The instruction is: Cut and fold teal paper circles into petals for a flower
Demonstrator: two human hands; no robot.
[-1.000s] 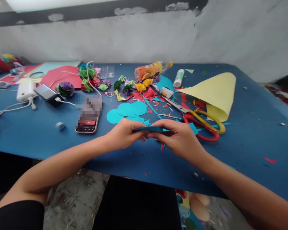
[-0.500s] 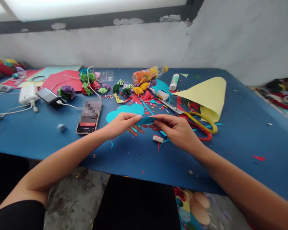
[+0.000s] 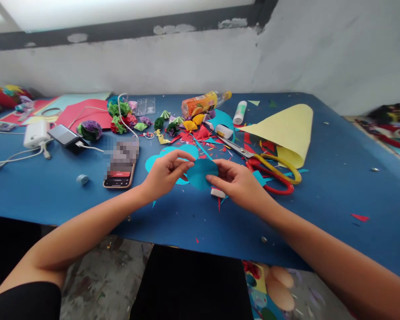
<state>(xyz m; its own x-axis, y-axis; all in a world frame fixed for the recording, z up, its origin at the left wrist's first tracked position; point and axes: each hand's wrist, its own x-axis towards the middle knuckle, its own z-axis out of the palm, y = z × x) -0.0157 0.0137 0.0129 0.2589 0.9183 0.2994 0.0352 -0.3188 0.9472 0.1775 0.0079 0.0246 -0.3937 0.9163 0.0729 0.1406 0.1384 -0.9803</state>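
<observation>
Note blue paper disc (image 3: 200,175) held above blue table (image 3: 173,226), near loose blue circles (image 3: 189,148). Find right edge pinched between thumb and fingers of right hand (image 3: 239,180). See left hand (image 3: 164,174) at upper left edge, thumb and 1 fingertip close together; cannot tell whether gripping. Locate, at rear, 1 capped bottle (image 3: 200,104) on its side, contents largely masked by orange label (image 3: 208,101), and, farther left, 1 clear plastic case (image 3: 146,106), contents too small to tell.
</observation>
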